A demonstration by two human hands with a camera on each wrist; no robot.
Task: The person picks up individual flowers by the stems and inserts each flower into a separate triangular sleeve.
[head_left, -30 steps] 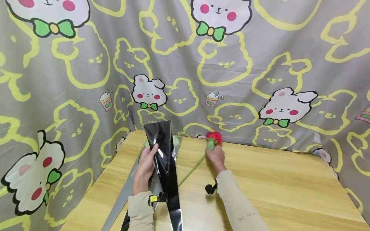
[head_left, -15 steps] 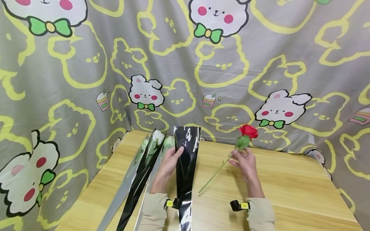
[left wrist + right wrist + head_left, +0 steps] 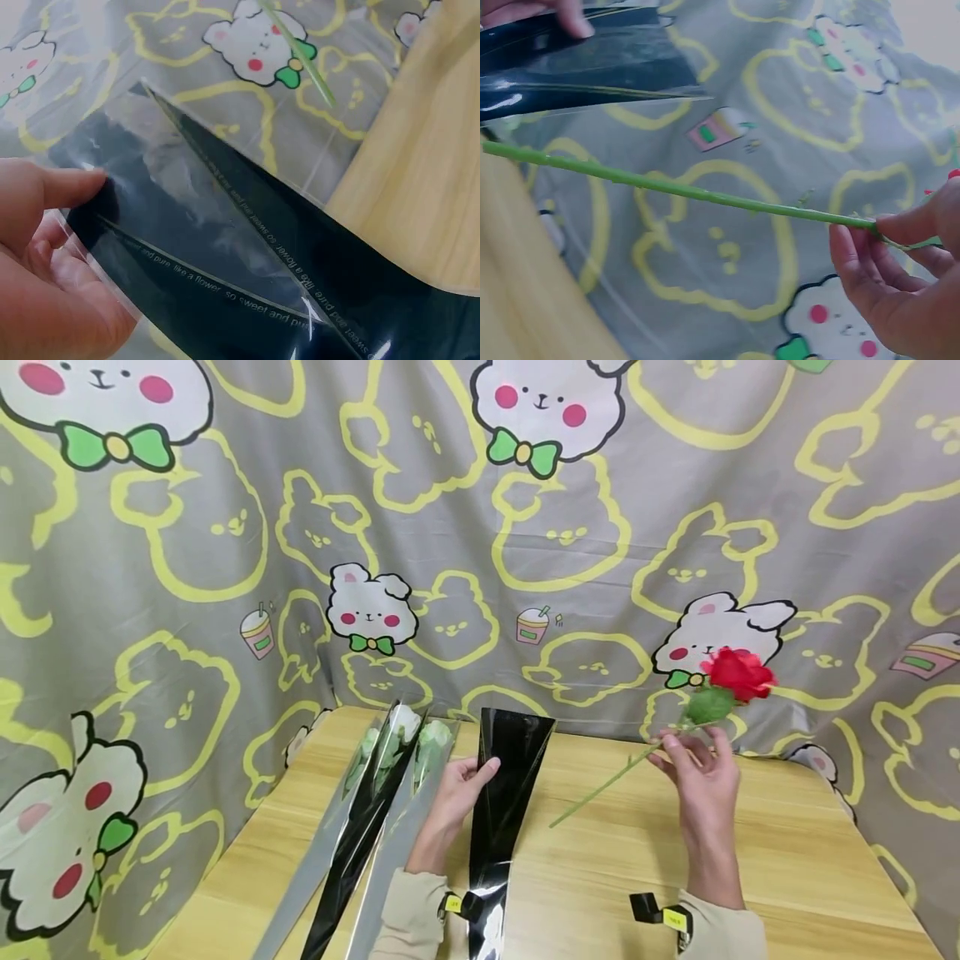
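Observation:
My left hand (image 3: 457, 793) pinches the left edge of a long black flower sleeve (image 3: 504, 793), thumb on its front. Printed lettering runs along the sleeve's folds in the left wrist view, and its wide end points away from me. My right hand (image 3: 705, 785) pinches a red rose (image 3: 738, 675) by the stem just under its green leaves, at the right of the head view. The long green stem (image 3: 667, 184) slants down to the left, its cut end apart from the sleeve. The bloom is mostly outside the right wrist view.
Several wrapped white roses lie side by side on the wooden table (image 3: 622, 877) at the left: a black-wrapped one (image 3: 352, 835) between two grey-wrapped ones, one of them a grey-wrapped rose (image 3: 397, 835). A patterned curtain (image 3: 450, 527) hangs behind the table.
The red rose has been lifted off the table and carried right and up by my right hand. My left hand has moved the black sleeve right, away from the wrapped roses.

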